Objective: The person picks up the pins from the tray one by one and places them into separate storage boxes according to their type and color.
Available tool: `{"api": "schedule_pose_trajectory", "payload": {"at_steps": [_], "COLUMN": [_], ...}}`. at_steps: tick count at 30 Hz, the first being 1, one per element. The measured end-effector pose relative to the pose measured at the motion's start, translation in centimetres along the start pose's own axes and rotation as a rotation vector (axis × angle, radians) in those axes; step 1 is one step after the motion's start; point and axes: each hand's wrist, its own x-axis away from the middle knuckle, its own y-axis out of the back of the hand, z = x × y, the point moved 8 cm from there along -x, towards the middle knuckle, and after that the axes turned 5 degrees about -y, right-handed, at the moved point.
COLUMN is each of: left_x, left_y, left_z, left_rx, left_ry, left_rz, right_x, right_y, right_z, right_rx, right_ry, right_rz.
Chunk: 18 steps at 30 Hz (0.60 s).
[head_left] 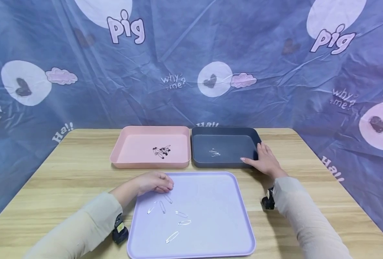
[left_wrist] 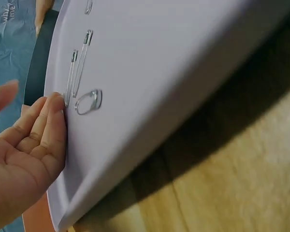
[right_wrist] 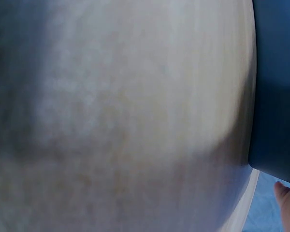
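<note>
My left hand (head_left: 154,181) is over the upper left of a lavender tray (head_left: 211,201), its fingertips low beside the silver safety pins (left_wrist: 82,67). In the left wrist view the thumb stands away from the fingers (left_wrist: 50,128), which touch the tray near one pin's end. Several silver safety pins (head_left: 172,237) lie scattered on the tray's left half. My right hand (head_left: 267,160) rests at the near right corner of a dark blue-grey tray (head_left: 225,165), thumb and fingers spread. Inside that tray are a few silver safety pins (head_left: 215,153).
A pink tray (head_left: 151,166) stands left of the dark one, with a small pile of black safety pins (head_left: 161,151) in it. All stand on a wooden table (head_left: 81,172). A blue printed cloth (head_left: 185,46) hangs behind and at both sides.
</note>
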Motion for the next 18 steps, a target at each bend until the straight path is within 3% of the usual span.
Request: {"api": "schedule_pose_trajectory", "payload": {"at_steps": [10, 18], "left_x": [0.37, 0.12], "left_y": [-0.25, -0.52], "left_z": [-0.24, -0.48], "left_rx": [-0.208, -0.379], "left_ry": [-0.069, -0.174], "left_rz": [0.089, 0.090], "right_x": [-0.15, -0.14], "right_y": [-0.12, 0.15], "right_z": [0.12, 0.21], "right_rx": [0.002, -0.009], "right_ry": [-0.002, -0.007], "right_rz": [0.010, 0.007]}}
